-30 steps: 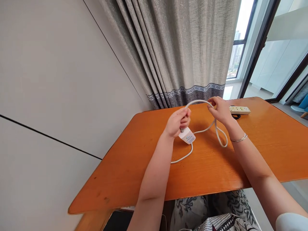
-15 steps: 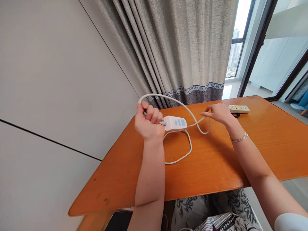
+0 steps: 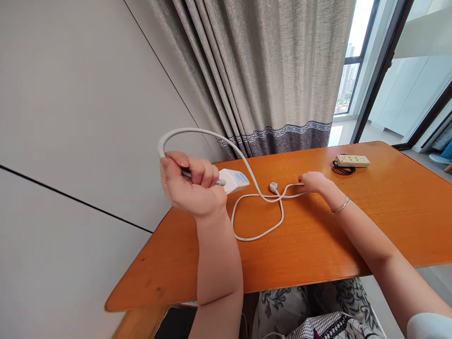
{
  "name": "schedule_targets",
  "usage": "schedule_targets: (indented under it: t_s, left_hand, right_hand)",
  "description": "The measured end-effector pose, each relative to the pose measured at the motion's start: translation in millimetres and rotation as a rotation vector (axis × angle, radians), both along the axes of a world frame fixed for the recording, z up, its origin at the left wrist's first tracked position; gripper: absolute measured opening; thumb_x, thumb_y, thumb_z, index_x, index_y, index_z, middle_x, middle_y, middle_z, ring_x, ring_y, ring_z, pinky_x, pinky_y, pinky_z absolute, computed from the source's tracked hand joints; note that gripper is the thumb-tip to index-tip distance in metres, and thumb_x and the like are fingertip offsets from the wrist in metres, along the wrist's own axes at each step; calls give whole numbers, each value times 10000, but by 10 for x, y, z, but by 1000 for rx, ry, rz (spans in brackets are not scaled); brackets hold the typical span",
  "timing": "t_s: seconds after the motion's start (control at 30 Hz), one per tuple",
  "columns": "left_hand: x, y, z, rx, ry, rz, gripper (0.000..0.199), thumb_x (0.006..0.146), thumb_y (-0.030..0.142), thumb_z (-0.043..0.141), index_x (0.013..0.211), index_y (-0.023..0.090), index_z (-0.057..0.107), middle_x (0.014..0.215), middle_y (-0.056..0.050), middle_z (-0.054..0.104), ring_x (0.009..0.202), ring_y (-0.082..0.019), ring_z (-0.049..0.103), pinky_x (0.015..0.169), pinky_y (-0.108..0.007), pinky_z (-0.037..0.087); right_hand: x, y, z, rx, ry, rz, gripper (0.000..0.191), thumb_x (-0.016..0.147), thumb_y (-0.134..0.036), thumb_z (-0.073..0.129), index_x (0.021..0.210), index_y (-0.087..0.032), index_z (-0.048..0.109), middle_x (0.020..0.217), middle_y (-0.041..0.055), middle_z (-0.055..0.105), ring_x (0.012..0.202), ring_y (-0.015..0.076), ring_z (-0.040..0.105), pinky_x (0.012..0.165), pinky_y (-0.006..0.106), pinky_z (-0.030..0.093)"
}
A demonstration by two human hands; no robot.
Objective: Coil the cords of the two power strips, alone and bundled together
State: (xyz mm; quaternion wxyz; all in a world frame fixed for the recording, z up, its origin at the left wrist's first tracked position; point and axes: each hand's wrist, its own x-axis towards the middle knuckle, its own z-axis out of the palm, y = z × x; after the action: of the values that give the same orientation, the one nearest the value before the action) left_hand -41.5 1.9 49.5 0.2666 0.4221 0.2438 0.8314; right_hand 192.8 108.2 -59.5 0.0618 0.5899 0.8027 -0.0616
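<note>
My left hand (image 3: pixel 192 181) is raised over the left part of the table, its fingers wrapped round a white cable (image 3: pixel 212 134). Beside its wrist is a white box with blue labels (image 3: pixel 235 181), partly hidden by the hand. The cable arches up from the hand, comes down and loops on the tabletop. A white plug (image 3: pixel 273 187) lies at the middle of the loops. My right hand (image 3: pixel 313 181), fingers closed, grips the cable low over the table, right of the plug.
The orange wooden table (image 3: pixel 395 212) carries a cream power strip (image 3: pixel 353 161) with a black cord at the back right. Behind the table hangs a grey curtain (image 3: pixel 282 70). A pale wall (image 3: pixel 70 117) borders the left side.
My left hand has moved left with the cable and the white box. My right hand has moved slightly left and lower, closing on the cable. The plug has come into clear view.
</note>
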Motion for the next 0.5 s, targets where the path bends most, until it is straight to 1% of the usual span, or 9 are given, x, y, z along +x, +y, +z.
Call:
schedule_targets:
  t_s: [0.03, 0.1, 0.17, 0.23, 0.3, 0.37, 0.4, 0.47, 0.5]
  left_hand:
    - [8, -11, -4, 1, 10, -4, 421, 1058, 272, 299, 645, 196, 331, 517, 50, 134, 428, -91, 109, 459, -290, 111]
    - [28, -42, -5, -1, 23, -19, 421, 1049, 308, 356, 644, 198, 323, 520, 50, 126, 431, -95, 106, 460, -291, 113]
    - [56, -86, 3, 1, 25, -41, 429, 1047, 315, 374, 636, 201, 329, 521, 50, 115, 431, -98, 105, 462, -291, 117]
    - [85, -139, 16, 5, 21, -71, 437, 1054, 298, 355, 627, 202, 338, 517, 50, 107, 428, -99, 100, 460, -291, 119]
    - [100, -186, 30, 6, 21, -93, 445, 1059, 284, 332, 622, 203, 345, 512, 50, 98, 423, -100, 90, 451, -289, 115]
    - [97, -210, 41, 0, 23, -115, 448, 1059, 289, 347, 619, 205, 350, 509, 52, 94, 418, -98, 85, 440, -282, 113]
    - [90, -211, 45, -1, 22, -129, 447, 1056, 294, 364, 618, 207, 356, 508, 54, 96, 415, -97, 85, 434, -276, 113]
    - [73, -195, 46, 18, 8, -158, 445, 1050, 300, 383, 615, 211, 375, 498, 60, 100, 405, -92, 79, 417, -265, 107]
    - [66, -181, 46, 34, -1, -172, 448, 1051, 299, 376, 612, 212, 388, 490, 64, 104, 399, -89, 75, 408, -260, 102]
  right_hand:
    - [-15, -12, -8, -13, 11, 32, 400, 889, -277, 698, 1279, -193, 720, 1226, 166, 750, 1156, 330, 712, 883, 377, 558]
    - [-53, -34, -38, -14, 42, 85, 460, 898, -183, 641, 1356, -212, 669, 1261, 146, 740, 1174, 304, 707, 881, 357, 554]
    - [-110, -50, -98, -7, 74, 123, 563, 891, -160, 628, 1450, -206, 584, 1294, 157, 724, 1181, 305, 702, 877, 359, 550]
    - [-175, -54, -188, -17, 113, 162, 618, 866, -175, 656, 1473, -221, 552, 1272, 145, 735, 1132, 296, 721, 841, 341, 548]
    - [-232, -42, -280, -37, 164, 199, 532, 838, -212, 692, 1365, -248, 634, 1186, 107, 770, 1037, 275, 747, 785, 309, 541]
    - [-264, -14, -337, -23, 221, 200, 311, 863, -246, 655, 1168, -239, 715, 1082, 96, 788, 955, 264, 754, 750, 303, 528]
    - [-267, 6, -345, 3, 249, 183, 240, 896, -255, 603, 1106, -226, 717, 1059, 104, 785, 941, 264, 750, 754, 310, 525]
    - [-247, 53, -326, 101, 309, 131, 269, 962, -238, 454, 1120, -197, 669, 1111, 126, 760, 1002, 252, 727, 823, 327, 520]
    - [-226, 78, -305, 175, 385, 102, 299, 972, -213, 395, 1151, -180, 631, 1156, 140, 739, 1047, 238, 708, 868, 328, 513]
